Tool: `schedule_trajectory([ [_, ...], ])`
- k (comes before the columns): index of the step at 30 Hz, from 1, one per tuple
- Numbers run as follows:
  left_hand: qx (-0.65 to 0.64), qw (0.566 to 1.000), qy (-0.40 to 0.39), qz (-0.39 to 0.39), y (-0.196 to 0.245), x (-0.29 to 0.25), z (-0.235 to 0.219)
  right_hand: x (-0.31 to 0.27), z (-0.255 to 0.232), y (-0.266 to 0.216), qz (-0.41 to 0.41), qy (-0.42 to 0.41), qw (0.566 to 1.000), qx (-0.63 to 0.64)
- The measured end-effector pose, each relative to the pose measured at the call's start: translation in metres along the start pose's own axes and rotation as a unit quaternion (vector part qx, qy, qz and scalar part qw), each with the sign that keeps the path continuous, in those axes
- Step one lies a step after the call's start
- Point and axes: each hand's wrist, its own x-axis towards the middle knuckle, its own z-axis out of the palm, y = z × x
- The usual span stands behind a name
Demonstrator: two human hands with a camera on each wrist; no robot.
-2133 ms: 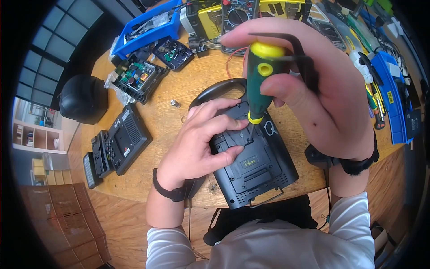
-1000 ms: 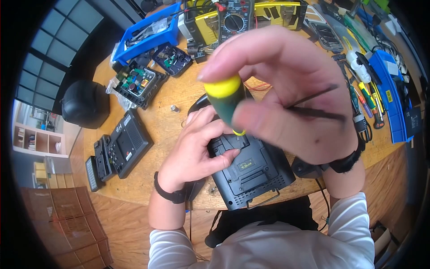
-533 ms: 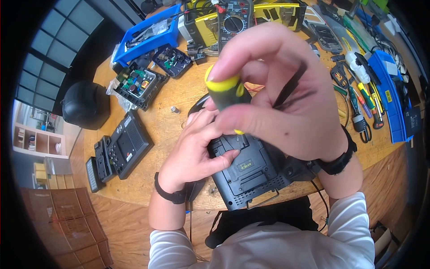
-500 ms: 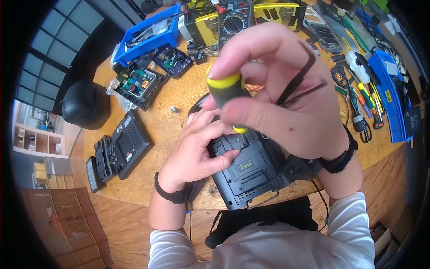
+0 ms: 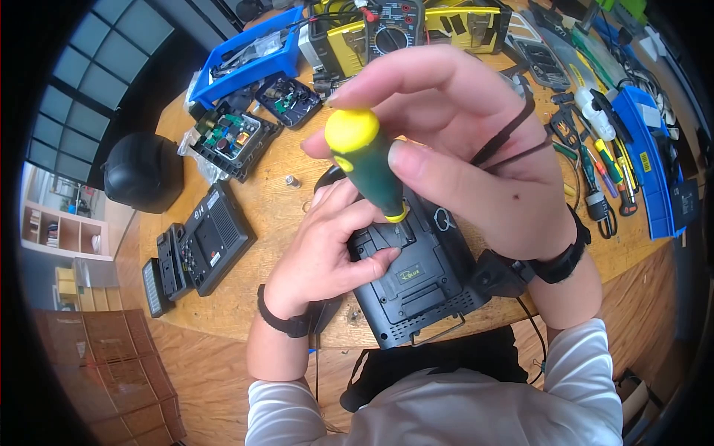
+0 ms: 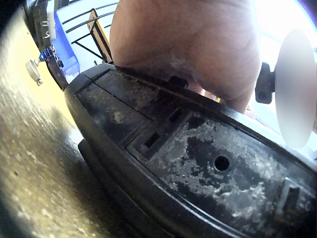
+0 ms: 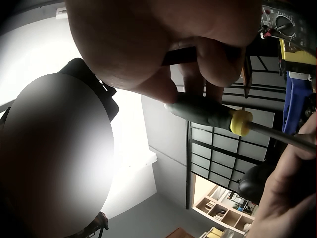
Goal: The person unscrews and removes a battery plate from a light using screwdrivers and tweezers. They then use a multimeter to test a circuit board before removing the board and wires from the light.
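A black boxy device (image 5: 446, 291) with a Rolux-labelled back plate (image 5: 409, 275) lies on the wooden table. My right hand (image 5: 476, 163) holds a green and yellow screwdriver (image 5: 370, 167) by its handle, thumb on one side and fingers round the other. The tool leans to the left, its lower end over the plate's upper part and its tip hidden. Across the device's left side rests my left hand (image 5: 312, 241), thumb on the plate and index finger close by the yellow collar. In the right wrist view the metal shaft (image 7: 280, 136) runs toward the left hand's fingers (image 7: 292, 168).
A similar black unit (image 5: 212, 241) lies at the left. Behind it are an opened case with a circuit board (image 5: 234, 137) and a blue bin (image 5: 245, 56). The multimeter (image 5: 390, 37) stands at the back. Hand tools (image 5: 606, 167) lie by a blue tray (image 5: 654, 171) at right.
My right hand and the screwdriver have shifted left over the plate, and the handle now tilts left. The thumb has shifted along the handle since half a second ago. The left hand stays nearly still.
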Motion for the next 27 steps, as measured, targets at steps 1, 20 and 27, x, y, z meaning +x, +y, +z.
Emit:
schedule_trajectory([
  [1, -0.003, 1.000, 0.003, 0.009, -0.002, 0.001, 0.001, 0.000, -0.002, -0.002, 0.000, 0.000, 1.000, 0.000],
  [20, 0.047, 0.998, 0.005, 0.040, -0.002, 0.000, -0.001, 0.007, -0.023, 0.010, -0.148, -0.087, 0.955, -0.243],
  [27, -0.014, 1.000, -0.010, -0.025, -0.001, -0.002, 0.002, 0.005, -0.014, 0.011, -0.124, -0.098, 0.964, -0.212],
])
